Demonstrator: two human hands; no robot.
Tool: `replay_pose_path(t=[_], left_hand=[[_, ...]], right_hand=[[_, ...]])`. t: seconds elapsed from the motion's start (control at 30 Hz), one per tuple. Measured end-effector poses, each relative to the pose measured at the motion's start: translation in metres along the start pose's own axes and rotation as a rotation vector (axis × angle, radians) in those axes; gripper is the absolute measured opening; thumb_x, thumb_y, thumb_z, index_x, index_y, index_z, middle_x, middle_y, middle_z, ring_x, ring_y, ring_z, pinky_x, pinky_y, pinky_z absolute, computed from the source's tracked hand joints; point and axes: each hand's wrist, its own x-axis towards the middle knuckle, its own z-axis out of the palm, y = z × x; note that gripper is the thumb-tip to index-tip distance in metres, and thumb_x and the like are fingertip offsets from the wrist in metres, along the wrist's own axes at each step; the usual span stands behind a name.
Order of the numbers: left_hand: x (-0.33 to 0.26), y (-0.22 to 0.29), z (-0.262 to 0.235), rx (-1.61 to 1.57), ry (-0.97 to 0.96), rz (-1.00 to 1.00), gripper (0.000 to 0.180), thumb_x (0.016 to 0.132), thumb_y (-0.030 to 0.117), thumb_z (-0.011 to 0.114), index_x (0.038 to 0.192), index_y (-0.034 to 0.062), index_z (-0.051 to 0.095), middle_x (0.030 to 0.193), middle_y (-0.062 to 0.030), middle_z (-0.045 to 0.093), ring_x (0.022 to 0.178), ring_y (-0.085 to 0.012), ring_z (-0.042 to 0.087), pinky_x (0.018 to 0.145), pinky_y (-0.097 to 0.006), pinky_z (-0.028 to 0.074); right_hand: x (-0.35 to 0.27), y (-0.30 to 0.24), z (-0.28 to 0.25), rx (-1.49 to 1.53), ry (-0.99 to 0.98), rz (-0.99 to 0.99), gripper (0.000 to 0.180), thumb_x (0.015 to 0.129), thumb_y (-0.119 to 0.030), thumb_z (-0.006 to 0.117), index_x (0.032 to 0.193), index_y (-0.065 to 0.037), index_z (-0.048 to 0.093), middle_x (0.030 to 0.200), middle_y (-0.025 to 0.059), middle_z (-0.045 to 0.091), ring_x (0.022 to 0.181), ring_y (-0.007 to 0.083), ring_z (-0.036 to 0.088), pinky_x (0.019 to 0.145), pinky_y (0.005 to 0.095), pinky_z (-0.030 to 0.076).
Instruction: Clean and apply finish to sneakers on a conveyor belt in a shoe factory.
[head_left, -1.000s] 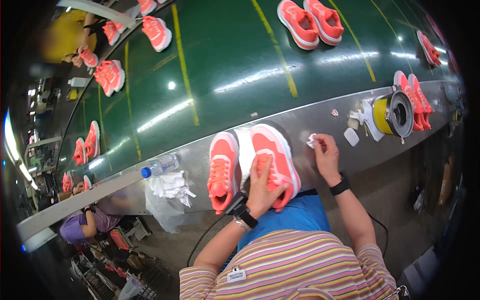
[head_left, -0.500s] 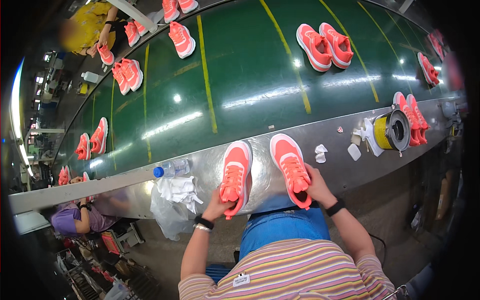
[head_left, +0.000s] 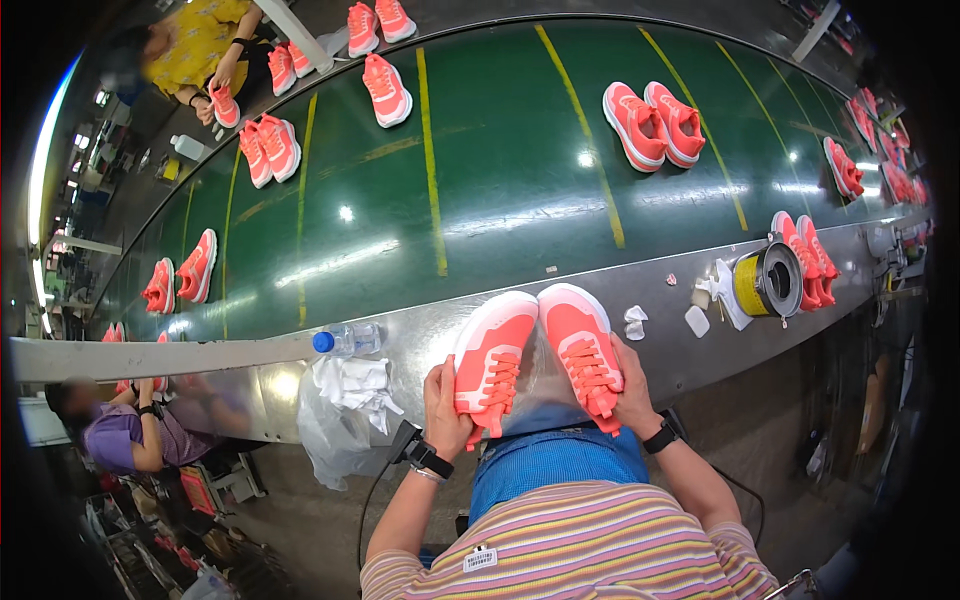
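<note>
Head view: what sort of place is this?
Probably a shoe factory line: matching coral shoes stand spaced along a long green belt, and a person in a yellow top at its far side holds another.

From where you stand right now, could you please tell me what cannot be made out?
In the head view:
Left hand: some fingers hidden by the left shoe.
Right shoe: sole faces away, hidden by its upper.
Yellow-banded can: contents lost in shadow.
</note>
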Motion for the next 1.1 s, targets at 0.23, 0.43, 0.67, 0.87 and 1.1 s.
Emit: replay_pose_path(t=[0.23, 0.43, 0.67, 0.87, 1.1], left_hand=[[-0.001, 0.012, 0.002, 0.174, 0.114, 0.049, 0.082, 0.059, 0.004, 0.066, 0.134, 0.0041, 0.034, 0.116, -0.0232, 0.041, 0.107, -0.038, 0.042, 0.092, -0.045, 0.032], [-0.006, 0.029, 0.005, 0.24, 0.14, 0.0, 0.086, 0.056, 0.01, 0.071, 0.133, 0.0031, 0.034, 0.117, -0.0236, 0.04, 0.106, -0.0387, 0.041, 0.09, -0.046, 0.031], [0.005, -0.007, 0.029, 0.09, -0.063, -0.016, 0.076, 0.073, 0.023, 0.072, 0.132, -0.0041, 0.032, 0.108, -0.0216, 0.047, 0.098, -0.0321, 0.05, 0.086, -0.035, 0.041], [0.011, -0.04, 0.036, -0.454, -0.288, -0.321, 0.053, 0.092, 0.029, 0.048, 0.135, 0.0012, 0.034, 0.118, -0.0196, 0.053, 0.109, -0.0216, 0.051, 0.092, -0.031, 0.039], [0.014, -0.047, 0.028, -0.596, -0.305, -0.491, 0.056, 0.096, 0.04, 0.035, 0.13, -0.0043, 0.039, 0.12, -0.0174, 0.053, 0.111, -0.0205, 0.049, 0.096, -0.029, 0.036]], right_hand=[[0.003, -0.011, 0.0, -0.232, 0.109, -0.108, 0.076, 0.069, -0.019, 0.073, 0.132, -0.002, 0.035, 0.12, 0.0193, 0.043, 0.111, 0.0344, 0.043, 0.095, 0.0403, 0.036], [0.003, -0.019, 0.01, -0.35, 0.142, -0.081, 0.076, 0.066, -0.017, 0.072, 0.132, -0.005, 0.037, 0.118, 0.02, 0.041, 0.111, 0.0359, 0.04, 0.097, 0.0434, 0.03], [0.017, -0.021, 0.023, -0.334, -0.062, -0.112, 0.082, 0.063, -0.019, 0.074, 0.133, -0.005, 0.035, 0.117, 0.0198, 0.042, 0.111, 0.0355, 0.04, 0.096, 0.041, 0.034], [0.048, 0.031, -0.001, 0.222, -0.287, 0.295, 0.066, 0.08, -0.027, 0.067, 0.134, -0.008, 0.035, 0.112, 0.015, 0.056, 0.1, 0.0203, 0.055, 0.089, 0.0329, 0.043], [0.056, 0.017, -0.006, 0.325, -0.394, 0.456, 0.057, 0.08, -0.029, 0.066, 0.126, -0.004, 0.045, 0.114, 0.0155, 0.052, 0.102, 0.0203, 0.051, 0.089, 0.0318, 0.041]])
